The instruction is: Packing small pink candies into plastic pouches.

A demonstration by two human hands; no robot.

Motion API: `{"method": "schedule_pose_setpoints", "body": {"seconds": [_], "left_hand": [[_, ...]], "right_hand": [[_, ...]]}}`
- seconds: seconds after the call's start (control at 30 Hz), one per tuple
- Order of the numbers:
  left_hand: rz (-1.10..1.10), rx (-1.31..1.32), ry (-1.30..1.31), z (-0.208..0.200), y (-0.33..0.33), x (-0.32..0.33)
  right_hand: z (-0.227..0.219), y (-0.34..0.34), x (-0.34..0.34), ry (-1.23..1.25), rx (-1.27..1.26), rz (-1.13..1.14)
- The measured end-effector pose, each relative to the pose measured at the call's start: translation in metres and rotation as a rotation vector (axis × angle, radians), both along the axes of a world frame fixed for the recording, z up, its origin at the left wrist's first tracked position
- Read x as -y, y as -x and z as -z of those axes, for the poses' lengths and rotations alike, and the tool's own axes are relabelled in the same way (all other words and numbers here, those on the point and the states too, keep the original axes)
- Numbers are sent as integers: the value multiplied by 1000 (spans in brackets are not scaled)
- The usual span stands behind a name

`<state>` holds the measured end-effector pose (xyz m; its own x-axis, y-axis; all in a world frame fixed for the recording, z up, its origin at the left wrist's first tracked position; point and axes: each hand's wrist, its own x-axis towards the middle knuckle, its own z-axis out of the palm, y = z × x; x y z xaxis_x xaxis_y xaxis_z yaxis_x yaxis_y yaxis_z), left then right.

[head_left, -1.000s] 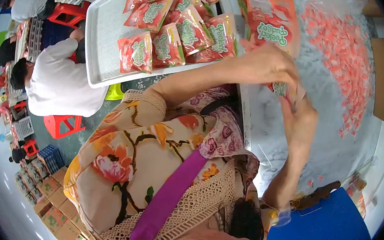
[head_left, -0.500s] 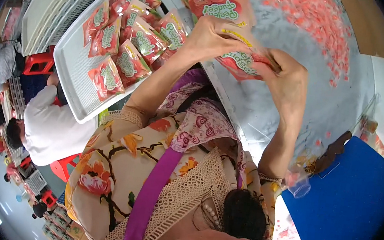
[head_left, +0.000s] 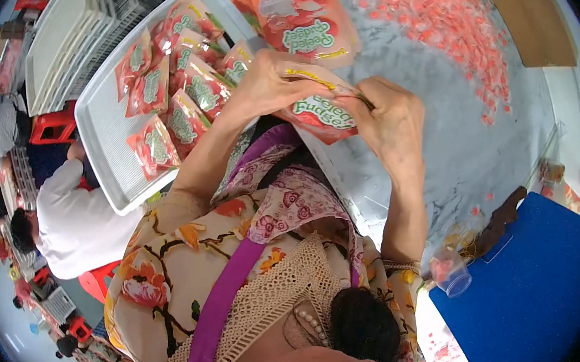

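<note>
Between my two hands is a red printed candy pouch (head_left: 322,114), held up by its top edge over the near side of the marbled table. My left hand (head_left: 271,87) pinches the pouch's left top corner, and my right hand (head_left: 388,117) grips the right top corner with bent fingers. Just beyond my hands, flat pouches (head_left: 307,20) of the same print lie stacked on the table. Left of my left forearm, a white tray (head_left: 103,140) holds several plump filled pouches (head_left: 204,87).
Loose pink wrapped candies (head_left: 447,35) spread over the table's far right. Brown cardboard (head_left: 535,30) borders them. A clear plastic cup (head_left: 451,272) sits near my right elbow, beside a blue board (head_left: 510,303). Stacked white trays (head_left: 72,38) and a person in white (head_left: 84,223) are at left.
Both hands have moved left and slightly nearer with the pouch, still holding its top corners. The stacked flat pouches now show more fully beyond my hands. The whole view has shifted a little.
</note>
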<state>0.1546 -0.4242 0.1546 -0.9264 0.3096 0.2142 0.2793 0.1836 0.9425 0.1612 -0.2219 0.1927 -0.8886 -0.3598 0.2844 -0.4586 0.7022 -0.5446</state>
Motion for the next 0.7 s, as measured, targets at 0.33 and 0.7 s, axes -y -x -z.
{"method": "schedule_pose_setpoints", "body": {"seconds": [0.33, 0.7], "left_hand": [[-132, -295, 97, 21, -8, 32], [-486, -98, 63, 12, -57, 92]], "right_hand": [[10, 5, 21, 94, -67, -199], [19, 7, 73, 144, 38, -294]]}}
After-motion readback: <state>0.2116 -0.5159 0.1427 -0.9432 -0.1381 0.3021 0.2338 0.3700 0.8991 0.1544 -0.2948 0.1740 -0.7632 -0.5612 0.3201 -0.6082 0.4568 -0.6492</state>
